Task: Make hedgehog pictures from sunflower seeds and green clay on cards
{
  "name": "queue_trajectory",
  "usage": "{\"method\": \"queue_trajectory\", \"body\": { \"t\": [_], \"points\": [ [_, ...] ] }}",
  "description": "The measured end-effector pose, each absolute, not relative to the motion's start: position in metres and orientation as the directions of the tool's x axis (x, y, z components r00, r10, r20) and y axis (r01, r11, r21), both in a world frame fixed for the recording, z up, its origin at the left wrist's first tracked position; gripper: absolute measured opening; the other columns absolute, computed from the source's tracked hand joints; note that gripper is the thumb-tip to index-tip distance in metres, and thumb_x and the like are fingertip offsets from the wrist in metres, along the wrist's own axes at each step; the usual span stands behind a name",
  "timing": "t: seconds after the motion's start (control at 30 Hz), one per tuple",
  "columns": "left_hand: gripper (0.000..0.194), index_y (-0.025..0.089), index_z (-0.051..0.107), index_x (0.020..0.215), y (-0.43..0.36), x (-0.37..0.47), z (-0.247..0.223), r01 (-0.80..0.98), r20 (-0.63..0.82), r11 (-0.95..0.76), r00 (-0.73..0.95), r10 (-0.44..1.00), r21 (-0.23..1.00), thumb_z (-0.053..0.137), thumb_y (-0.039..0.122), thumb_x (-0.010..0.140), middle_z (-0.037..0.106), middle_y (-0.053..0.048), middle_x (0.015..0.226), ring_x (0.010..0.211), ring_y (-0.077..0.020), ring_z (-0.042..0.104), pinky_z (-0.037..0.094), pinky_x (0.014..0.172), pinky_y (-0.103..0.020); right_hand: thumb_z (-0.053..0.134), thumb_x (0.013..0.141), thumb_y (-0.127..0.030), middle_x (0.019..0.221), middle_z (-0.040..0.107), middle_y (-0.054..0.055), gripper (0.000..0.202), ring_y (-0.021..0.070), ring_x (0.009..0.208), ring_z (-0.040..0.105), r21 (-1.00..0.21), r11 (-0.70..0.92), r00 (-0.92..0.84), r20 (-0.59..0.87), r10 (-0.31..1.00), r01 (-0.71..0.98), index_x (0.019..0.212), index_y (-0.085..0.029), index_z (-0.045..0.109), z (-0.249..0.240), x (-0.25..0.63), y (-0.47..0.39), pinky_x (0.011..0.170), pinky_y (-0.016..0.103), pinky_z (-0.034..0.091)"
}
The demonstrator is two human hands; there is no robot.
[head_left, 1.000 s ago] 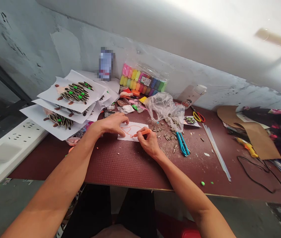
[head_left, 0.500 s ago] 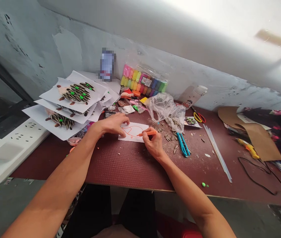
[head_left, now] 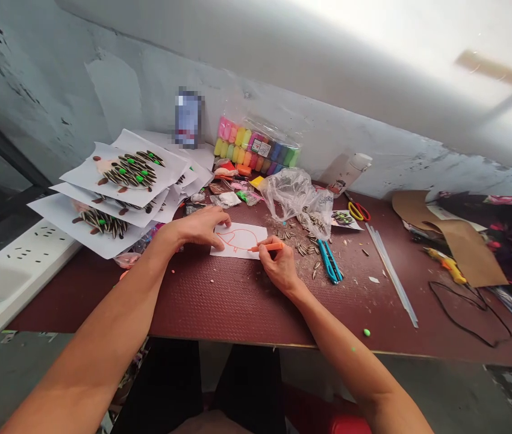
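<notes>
A small white paper (head_left: 238, 252) lies on the dark red table, bearing an orange outline of a rounded body with a pointed end at left and a small leg below. Spread over the paper's left edge, my left hand (head_left: 204, 226) has thumb and fingers apart. My right hand (head_left: 278, 265) pinches an orange marker (head_left: 271, 246), its tip touching the lower line of the drawing. Just right of the paper are scattered striped sunflower seeds (head_left: 303, 247) and a teal box cutter (head_left: 329, 262).
Left stands a stack of papers (head_left: 75, 220) with seed hedgehogs, beside a white power strip (head_left: 21, 259). Behind are coloured clay packs (head_left: 256, 147) and a plastic bag (head_left: 287, 193). Rightward lie scissors (head_left: 359, 211), clear glue sticks (head_left: 391, 274) and a yellow glue gun (head_left: 448, 265) with its cord.
The marker tip has moved slightly right along the lower line of the drawing. My left hand stays on the paper. The whole view has shifted a little.
</notes>
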State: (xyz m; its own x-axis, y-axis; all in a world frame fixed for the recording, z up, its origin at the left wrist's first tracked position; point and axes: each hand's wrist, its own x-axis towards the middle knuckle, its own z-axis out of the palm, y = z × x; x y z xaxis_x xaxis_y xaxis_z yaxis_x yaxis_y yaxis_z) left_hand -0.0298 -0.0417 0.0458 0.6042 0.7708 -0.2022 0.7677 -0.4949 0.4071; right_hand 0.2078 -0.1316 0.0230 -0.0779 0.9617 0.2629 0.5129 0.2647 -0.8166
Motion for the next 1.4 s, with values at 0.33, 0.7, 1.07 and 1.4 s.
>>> {"method": "queue_trajectory", "body": {
  "t": [0.33, 0.7, 1.07, 1.4],
  "points": [
    [0.056, 0.022, 0.062, 0.115, -0.0425, -0.0295, 0.0461, 0.766, -0.196, -0.494, 0.604, 0.773, 0.412, 0.07, 0.042, 0.063, 0.059, -0.008, 0.119, 0.113, -0.0293, 0.053, 0.044, 0.095, -0.035, 0.054, 0.088, -0.028, 0.069, 0.069, 0.003, 0.021, 0.0133, 0.057, 0.058, -0.804, 0.286, -0.107, 0.272, 0.956, 0.522, 0.077, -0.018, 0.069, 0.0246, 0.2057, -0.132, 0.058, 0.026, 0.045],
    [0.056, 0.024, 0.063, 0.116, -0.0399, -0.0314, 0.0424, 0.757, -0.188, -0.5, 0.612, 0.768, 0.421, 0.07, 0.042, 0.063, 0.059, -0.007, 0.119, 0.114, -0.0294, 0.053, 0.043, 0.095, -0.035, 0.056, 0.087, -0.027, 0.071, 0.071, 0.003, 0.02, 0.0127, 0.055, 0.055, -0.799, 0.283, -0.114, 0.264, 0.958, 0.531, 0.075, -0.019, 0.07, 0.0235, 0.2069, -0.1304, 0.054, 0.025, 0.041],
    [0.056, 0.022, 0.063, 0.116, -0.0415, -0.0307, 0.0438, 0.763, -0.19, -0.495, 0.605, 0.773, 0.415, 0.07, 0.042, 0.064, 0.059, -0.008, 0.12, 0.114, -0.0296, 0.053, 0.043, 0.095, -0.035, 0.056, 0.087, -0.025, 0.072, 0.07, 0.004, 0.022, 0.0144, 0.062, 0.06, -0.809, 0.278, -0.125, 0.25, 0.96, 0.518, 0.073, -0.018, 0.072, 0.0226, 0.2079, -0.1305, 0.058, 0.026, 0.044],
    [0.056, 0.023, 0.063, 0.115, -0.0422, -0.0303, 0.0453, 0.764, -0.192, -0.493, 0.603, 0.774, 0.416, 0.069, 0.041, 0.063, 0.059, -0.007, 0.119, 0.113, -0.0295, 0.053, 0.043, 0.095, -0.035, 0.056, 0.085, -0.027, 0.068, 0.069, 0.004, 0.022, 0.0142, 0.059, 0.058, -0.807, 0.272, -0.099, 0.26, 0.961, 0.524, 0.07, -0.019, 0.07, 0.0223, 0.2074, -0.1301, 0.055, 0.025, 0.043]
  ]
}}
